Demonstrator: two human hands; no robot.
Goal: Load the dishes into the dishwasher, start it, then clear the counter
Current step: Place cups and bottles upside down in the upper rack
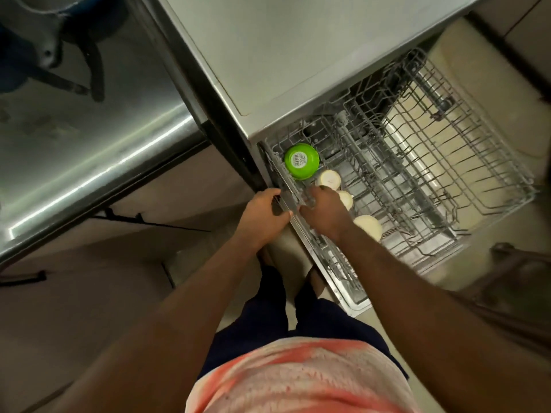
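The dishwasher's grey wire rack (492, 186) is pulled out below the steel dishwasher top (286, 55). A green bowl (301, 160) lies upside down in the rack's near left corner, a label on its base. Three cream cups (329, 177) stand inverted in a row along the rack's left side. My left hand (264, 211) grips the rack's metal side rail (287, 193) from outside. My right hand (323, 211) reaches into the rack and curls over the same rail, partly covering the middle cup.
A steel counter (74, 135) runs along the left, with a dark pot (59, 40) on it. The open dishwasher door (351, 302) lies below the rack. A dark wooden piece of furniture (512, 281) stands at the right. Tiled floor shows under my legs.
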